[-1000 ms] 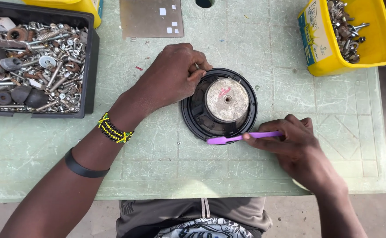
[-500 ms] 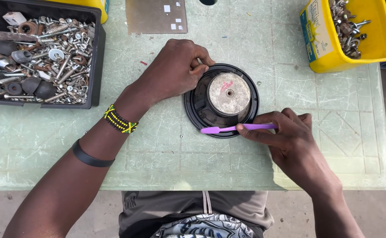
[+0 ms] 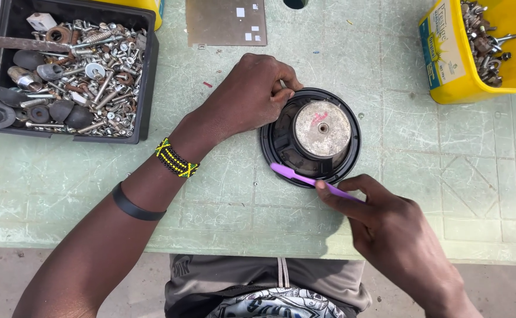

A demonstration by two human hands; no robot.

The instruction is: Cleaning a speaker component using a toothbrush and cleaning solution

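On the green worktop (image 3: pixel 222 194), a black speaker (image 3: pixel 311 136) lies magnet-up.
Left hand (image 3: pixel 249 97) fingers grip its rim; right hand (image 3: pixel 390 227) fingers pinch a purple brush (image 3: pixel 305 178).

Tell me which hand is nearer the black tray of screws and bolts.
Left. The left hand rests on the speaker's rim, just right of the black tray. The right hand, holding the purple tool, sits farther off, below the speaker.

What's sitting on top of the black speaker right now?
On the speaker, a round grey magnet with a reddish mark faces up. The left hand rests on its upper-left rim, and the purple tool held by the right hand crosses its lower edge. The cone underneath is hidden.
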